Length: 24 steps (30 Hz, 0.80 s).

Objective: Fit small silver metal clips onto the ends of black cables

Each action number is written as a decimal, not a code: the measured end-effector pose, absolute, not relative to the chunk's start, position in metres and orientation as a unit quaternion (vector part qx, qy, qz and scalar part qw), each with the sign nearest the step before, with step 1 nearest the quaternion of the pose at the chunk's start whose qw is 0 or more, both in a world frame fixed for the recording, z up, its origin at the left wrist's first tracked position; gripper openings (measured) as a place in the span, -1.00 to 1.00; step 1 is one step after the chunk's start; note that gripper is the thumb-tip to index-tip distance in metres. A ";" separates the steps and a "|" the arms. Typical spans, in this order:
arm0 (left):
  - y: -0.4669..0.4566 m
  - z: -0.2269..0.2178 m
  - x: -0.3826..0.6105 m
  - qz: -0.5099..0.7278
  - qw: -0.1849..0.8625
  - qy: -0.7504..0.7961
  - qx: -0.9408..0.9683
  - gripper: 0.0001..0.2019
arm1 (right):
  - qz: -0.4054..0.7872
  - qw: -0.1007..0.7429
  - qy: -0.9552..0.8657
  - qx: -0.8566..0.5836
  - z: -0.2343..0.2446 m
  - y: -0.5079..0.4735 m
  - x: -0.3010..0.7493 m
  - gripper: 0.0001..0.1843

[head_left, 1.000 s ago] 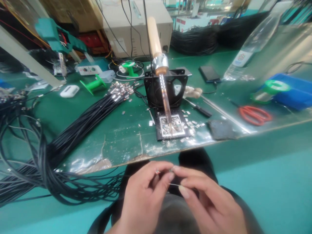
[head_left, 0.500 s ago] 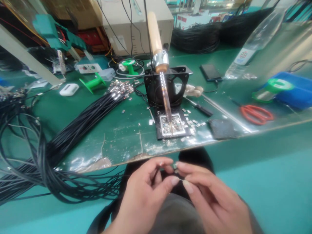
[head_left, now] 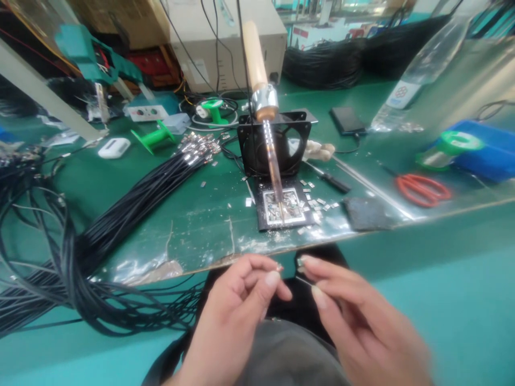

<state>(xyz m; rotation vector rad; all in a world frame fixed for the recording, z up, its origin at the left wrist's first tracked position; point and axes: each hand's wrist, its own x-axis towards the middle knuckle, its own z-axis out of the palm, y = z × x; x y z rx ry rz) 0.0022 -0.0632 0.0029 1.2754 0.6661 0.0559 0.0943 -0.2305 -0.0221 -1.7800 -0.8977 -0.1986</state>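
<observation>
Below the table's front edge my left hand [head_left: 237, 316] pinches a tiny metal piece [head_left: 278, 267] between thumb and forefinger. My right hand [head_left: 354, 316] sits just to its right, fingers pinched on another small metal piece [head_left: 300, 262] with a thin wire [head_left: 302, 281] running under it. A small gap separates the two hands. Straight ahead on the table a wooden-handled soldering iron [head_left: 261, 96] leans down, its tip on a black pad with a square of solder bits [head_left: 284, 209].
A bundle of black cables [head_left: 132, 209] with metal ends runs across the green table [head_left: 193, 225] and spills off the left side. A black fan [head_left: 276, 145] stands behind the iron. Red scissors [head_left: 422, 188], a blue tray [head_left: 483, 153], a phone [head_left: 348, 120] and green spools [head_left: 155, 139] lie around.
Both hands have risen toward the table edge and drawn slightly apart; a second ago their fingertips were together over the small piece.
</observation>
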 end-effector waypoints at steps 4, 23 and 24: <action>-0.062 0.008 0.009 0.041 0.753 0.317 0.575 -0.77 | -0.098 0.526 -0.387 -0.751 -0.020 -0.227 0.096 -0.82; -0.048 0.026 0.038 0.051 0.791 0.323 0.518 -0.75 | -0.109 0.567 -0.375 -0.725 -0.022 -0.206 0.105 -0.78; -0.047 0.026 0.038 0.051 0.792 0.322 0.516 -0.75 | -0.110 0.570 -0.374 -0.724 -0.022 -0.205 0.106 -0.78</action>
